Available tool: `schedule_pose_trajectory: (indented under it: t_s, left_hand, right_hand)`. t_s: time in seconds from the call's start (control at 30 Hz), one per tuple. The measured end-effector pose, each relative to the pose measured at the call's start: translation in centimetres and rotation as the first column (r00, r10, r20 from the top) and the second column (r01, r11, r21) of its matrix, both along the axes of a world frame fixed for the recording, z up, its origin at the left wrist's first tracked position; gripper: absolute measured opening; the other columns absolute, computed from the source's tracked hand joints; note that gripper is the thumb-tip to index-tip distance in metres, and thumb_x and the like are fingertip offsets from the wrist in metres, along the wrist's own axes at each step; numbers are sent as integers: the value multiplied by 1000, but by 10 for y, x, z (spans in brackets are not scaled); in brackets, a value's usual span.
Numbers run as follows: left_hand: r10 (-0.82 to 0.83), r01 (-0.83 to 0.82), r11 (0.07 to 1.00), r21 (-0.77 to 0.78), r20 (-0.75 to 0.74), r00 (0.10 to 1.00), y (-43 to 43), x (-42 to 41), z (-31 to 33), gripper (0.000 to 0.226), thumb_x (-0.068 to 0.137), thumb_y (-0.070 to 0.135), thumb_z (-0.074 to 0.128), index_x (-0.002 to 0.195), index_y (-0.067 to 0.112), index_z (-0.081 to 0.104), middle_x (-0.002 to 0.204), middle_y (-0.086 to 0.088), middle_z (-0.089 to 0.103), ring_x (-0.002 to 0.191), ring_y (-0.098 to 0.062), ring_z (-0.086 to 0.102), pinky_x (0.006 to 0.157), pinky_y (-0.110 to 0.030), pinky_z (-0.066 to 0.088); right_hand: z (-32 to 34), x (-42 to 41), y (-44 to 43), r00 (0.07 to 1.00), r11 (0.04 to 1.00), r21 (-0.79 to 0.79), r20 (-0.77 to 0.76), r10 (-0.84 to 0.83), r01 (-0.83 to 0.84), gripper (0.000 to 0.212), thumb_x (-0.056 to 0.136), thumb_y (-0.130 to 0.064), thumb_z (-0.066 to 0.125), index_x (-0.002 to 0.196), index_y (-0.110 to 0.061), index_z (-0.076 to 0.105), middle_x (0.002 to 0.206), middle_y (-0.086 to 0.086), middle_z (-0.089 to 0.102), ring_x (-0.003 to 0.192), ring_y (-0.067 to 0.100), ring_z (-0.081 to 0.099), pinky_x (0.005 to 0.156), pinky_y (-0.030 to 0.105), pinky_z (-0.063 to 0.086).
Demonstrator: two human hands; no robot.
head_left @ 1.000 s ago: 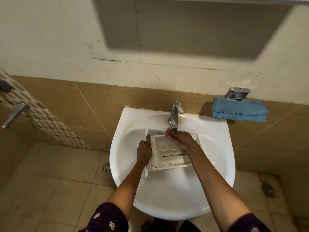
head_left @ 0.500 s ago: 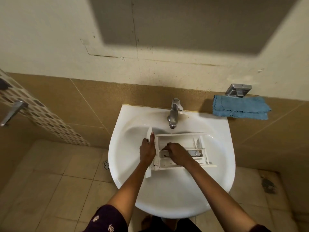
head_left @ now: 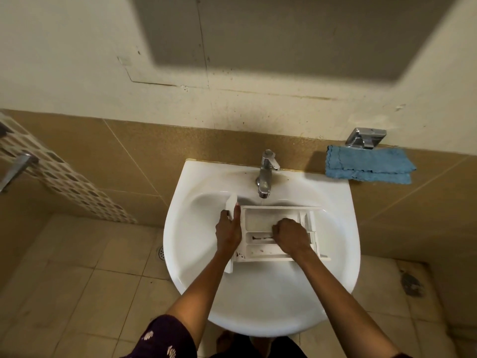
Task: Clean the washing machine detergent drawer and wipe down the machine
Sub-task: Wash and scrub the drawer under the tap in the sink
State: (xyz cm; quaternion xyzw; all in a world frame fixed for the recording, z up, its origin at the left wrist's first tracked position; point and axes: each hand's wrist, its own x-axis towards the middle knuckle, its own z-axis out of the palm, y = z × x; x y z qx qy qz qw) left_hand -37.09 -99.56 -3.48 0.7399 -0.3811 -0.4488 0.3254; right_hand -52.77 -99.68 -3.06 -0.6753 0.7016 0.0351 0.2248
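A white detergent drawer with three compartments lies across the white sink under the chrome tap. My left hand grips the drawer's front panel at its left end. My right hand sits inside the drawer, fingers curled down against the middle and back compartments; whether it holds anything is hidden. Dark grime shows in the middle and front compartments. A thin stream of water seems to fall from the tap onto the drawer's back edge.
A folded blue cloth lies on the tiled ledge right of the sink, below a chrome wall fitting. A floor drain is left of the sink. A metal handle sticks out at the far left.
My right hand came down from the tap into the drawer and has moved right along its compartments. My left hand keeps its hold on the front panel.
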Motion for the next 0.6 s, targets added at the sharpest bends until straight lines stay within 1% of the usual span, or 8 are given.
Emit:
schedule_pose_trajectory:
  t_s: [0.03,0.1,0.2,0.27,0.33,0.47,0.53,0.6]
  left_hand:
    - [1,-1,1000,-10,1,1000,1,-1,-1,44,94,53,35,106,13,48,103,-10,62,96,-30,59,87,-39,46]
    - [10,-10,1000,-22,-3,1000,2,-2,0,41,94,53,34,103,15,47,101,-9,61,97,-31,59,86,-37,45]
    - [45,-45,998,-49,-16,999,6,-6,10,48,96,52,25,107,12,50,108,-14,61,104,-33,56,88,-37,40]
    - [74,-76,995,-63,-29,997,9,-8,13,55,99,47,19,122,8,50,122,-16,57,114,-33,52,96,-38,38]
    - [88,-92,994,-65,-51,995,10,-10,13,57,99,47,16,132,10,45,130,-15,54,119,-33,50,102,-40,36]
    - [93,-97,994,-58,-65,994,8,-9,12,57,99,45,17,134,10,46,129,-15,55,118,-33,51,104,-42,37]
    - [106,-111,991,-72,-66,992,8,-9,11,53,100,41,20,127,6,50,121,-16,59,109,-31,54,95,-36,40]
    - [114,-118,989,-88,-54,992,8,-9,11,48,101,37,23,117,5,54,110,-14,60,96,-26,53,85,-30,38]
  right_hand:
    - [0,-2,-1,997,998,6,-60,-57,57,39,98,-25,33,107,-1,61,117,15,60,108,32,58,86,33,45]
    - [-1,6,1,999,999,-13,-16,-46,46,39,98,-24,31,111,-2,61,124,15,53,109,33,57,88,34,44]
    - [-6,34,14,949,974,-74,219,227,-216,38,99,-22,31,125,-10,56,126,9,52,110,29,56,91,34,43]
    - [-6,37,21,918,961,-113,288,274,-252,38,100,-22,31,129,-13,54,125,4,54,112,25,55,93,33,43]
    - [-10,22,18,949,972,-117,218,227,-205,38,99,-23,31,123,-14,59,121,4,56,110,24,56,90,33,43]
    - [-10,-9,3,996,996,1,-20,-92,92,42,98,-24,30,103,-2,65,121,14,55,106,32,58,86,34,45]
    - [-8,1,0,998,999,-9,37,-46,46,42,99,-23,30,104,0,64,121,16,52,106,33,58,87,35,44]
    - [-9,24,6,975,989,-53,169,143,-136,38,99,-22,31,112,-3,61,118,14,51,105,31,57,87,35,43]
